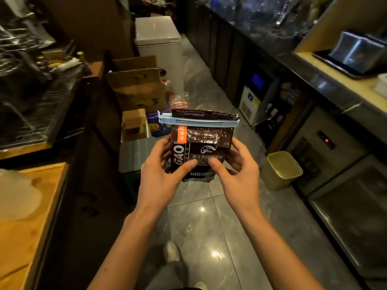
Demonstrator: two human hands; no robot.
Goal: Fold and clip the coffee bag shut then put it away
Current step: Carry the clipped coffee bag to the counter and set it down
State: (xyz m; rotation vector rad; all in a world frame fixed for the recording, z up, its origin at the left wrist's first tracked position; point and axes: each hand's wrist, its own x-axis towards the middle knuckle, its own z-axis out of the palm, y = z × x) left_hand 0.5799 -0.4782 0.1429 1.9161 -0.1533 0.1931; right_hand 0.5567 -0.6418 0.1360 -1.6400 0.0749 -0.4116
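Above grey tiled floor point(199, 227), left hand point(162, 174) and right hand point(238, 172) grip the brown foil coffee bag point(201, 147), pale-blue plastic clip point(199, 120) clamped across its folded top.

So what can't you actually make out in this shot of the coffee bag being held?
Head view only:
- Coffee bag: bottom edge and lower print hidden by the thumbs of the left hand and right hand.
- Blue clip: whether its latch is fully snapped is too small to tell.
- Where the bag goes: not shown.
- Left counter: blurred.
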